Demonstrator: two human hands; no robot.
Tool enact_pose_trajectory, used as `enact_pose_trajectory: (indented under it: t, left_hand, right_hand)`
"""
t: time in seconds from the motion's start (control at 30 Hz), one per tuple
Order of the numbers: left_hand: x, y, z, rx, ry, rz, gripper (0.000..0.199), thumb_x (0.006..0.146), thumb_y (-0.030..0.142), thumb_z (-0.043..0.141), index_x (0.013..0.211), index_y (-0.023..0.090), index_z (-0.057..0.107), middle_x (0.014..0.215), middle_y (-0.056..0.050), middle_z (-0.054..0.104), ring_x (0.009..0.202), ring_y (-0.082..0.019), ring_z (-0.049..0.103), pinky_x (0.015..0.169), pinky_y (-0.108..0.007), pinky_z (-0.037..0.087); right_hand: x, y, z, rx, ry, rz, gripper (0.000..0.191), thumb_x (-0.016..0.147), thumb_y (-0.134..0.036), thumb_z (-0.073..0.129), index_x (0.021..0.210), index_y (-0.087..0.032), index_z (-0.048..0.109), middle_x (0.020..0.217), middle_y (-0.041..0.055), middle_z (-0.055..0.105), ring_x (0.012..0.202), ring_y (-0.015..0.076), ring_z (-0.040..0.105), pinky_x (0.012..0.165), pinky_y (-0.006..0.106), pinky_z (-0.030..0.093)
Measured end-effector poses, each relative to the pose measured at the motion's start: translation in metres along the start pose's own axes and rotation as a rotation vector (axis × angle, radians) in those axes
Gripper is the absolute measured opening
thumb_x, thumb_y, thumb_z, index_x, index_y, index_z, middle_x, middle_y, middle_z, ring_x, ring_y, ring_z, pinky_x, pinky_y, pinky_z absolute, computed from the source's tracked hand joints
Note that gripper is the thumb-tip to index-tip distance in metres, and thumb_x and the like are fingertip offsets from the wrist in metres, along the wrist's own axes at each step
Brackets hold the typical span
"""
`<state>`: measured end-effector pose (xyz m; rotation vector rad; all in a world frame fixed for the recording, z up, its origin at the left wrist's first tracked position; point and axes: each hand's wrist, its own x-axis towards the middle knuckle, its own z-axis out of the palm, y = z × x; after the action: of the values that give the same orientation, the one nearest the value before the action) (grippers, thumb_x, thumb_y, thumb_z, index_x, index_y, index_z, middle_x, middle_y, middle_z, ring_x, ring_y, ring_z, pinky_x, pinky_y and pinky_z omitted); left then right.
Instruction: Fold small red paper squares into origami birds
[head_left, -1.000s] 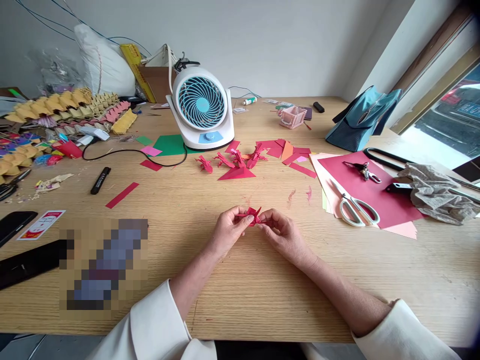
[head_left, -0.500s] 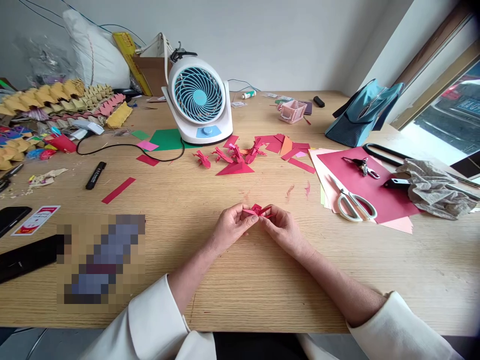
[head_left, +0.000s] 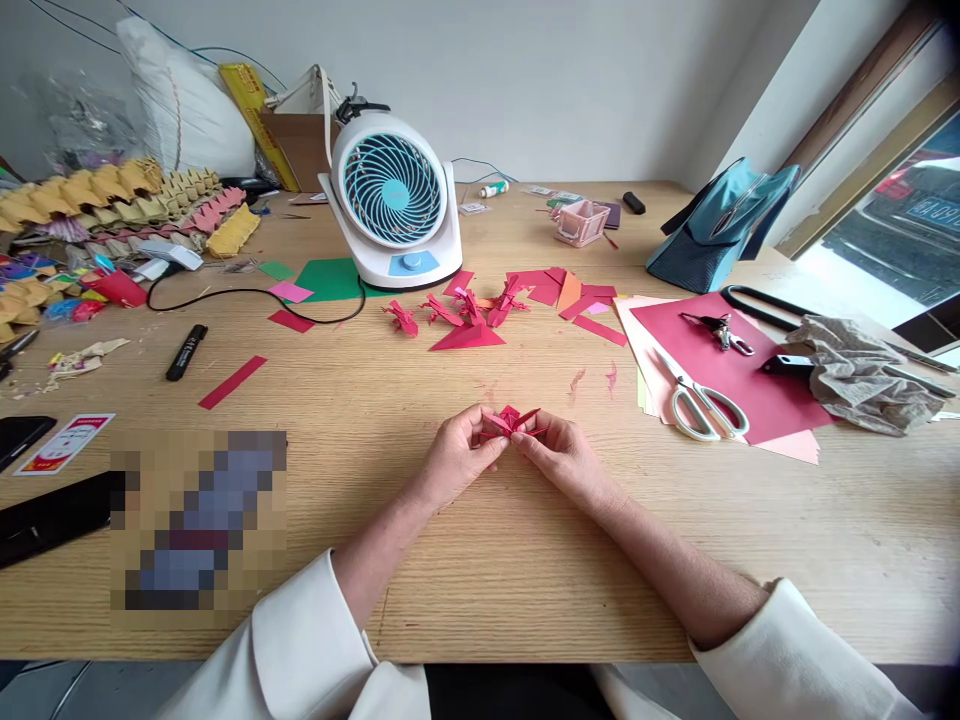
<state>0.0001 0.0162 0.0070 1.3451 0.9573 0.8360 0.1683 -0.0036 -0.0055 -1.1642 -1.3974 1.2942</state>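
With the folded red piece [head_left: 511,421] as the clock's centre, and going left to right: at nine o'clock a black marker [head_left: 186,352] and a dark-red strip [head_left: 232,382], flat on the table [head_left: 375,390]. Toward ten, a red cup [head_left: 124,288], apparently tipped, with something light blue at its mouth; from here, impossible to say whether inside or just behind. Farther back, between ten and eleven, a plump white sack [head_left: 184,105], with contents hidden, and beside it a brown box [head_left: 300,150] with a white bag-like item at its top. Around eleven, a cluster of red folded figures [head_left: 469,325] in front of the fan [head_left: 394,195]. At the centre, narrow pinches from both sides: left hand [head_left: 463,445] with thumb and fingers closed on the near left of the folded red piece, right hand [head_left: 568,452] likewise on its right, with points spread between. Probably at the stage of opening or setting small folds; calling next, by the look of it, for a steady grip on one side and light creasing on the other, without tearing. At one o'clock, a pink basket [head_left: 581,222], too small to read inside. At two, a teal bag [head_left: 724,230], hiding any contents. Near three, white-handled scissors [head_left: 705,405] on stacked paper [head_left: 799,400].
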Motion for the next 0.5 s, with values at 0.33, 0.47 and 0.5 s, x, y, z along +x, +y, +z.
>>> enact_pose_trajectory:
  t: [0.33, 0.47, 0.5]
  left_hand:
    - [-0.0011, -0.001, 0.0036, 0.053, 0.047, 0.031, 0.018, 0.077, 0.023, 0.064, 0.091, 0.017, 0.054, 0.097, -0.006, 0.066, 0.069, -0.011, 0.058, 0.046, -0.018, 0.048]
    - [-0.0001, -0.0004, 0.0024, 0.048, 0.032, 0.003, 0.025, 0.077, 0.031, 0.068, 0.092, 0.017, 0.055, 0.088, -0.004, 0.066, 0.071, -0.013, 0.059, 0.048, -0.018, 0.049]
    - [0.0, 0.0002, 0.002, 0.048, 0.026, 0.0, 0.026, 0.077, 0.032, 0.069, 0.092, 0.017, 0.055, 0.087, -0.004, 0.066, 0.07, -0.013, 0.058, 0.048, -0.018, 0.049]
  right_hand:
    - [-0.0001, -0.0028, 0.0004, -0.02, 0.008, 0.022, 0.039, 0.079, -0.055, 0.067, 0.081, -0.017, 0.061, 0.072, 0.001, 0.059, 0.063, 0.0129, 0.048, 0.058, 0.027, 0.036]
    - [0.0, -0.0036, -0.0003, -0.018, 0.024, 0.035, 0.037, 0.079, -0.054, 0.067, 0.081, -0.017, 0.06, 0.072, 0.0012, 0.06, 0.062, 0.0132, 0.05, 0.058, 0.027, 0.038]
    - [0.0, -0.0028, -0.0004, -0.015, 0.029, 0.028, 0.037, 0.079, -0.053, 0.067, 0.08, -0.017, 0.06, 0.073, 0.0015, 0.06, 0.063, 0.0133, 0.051, 0.059, 0.027, 0.038]
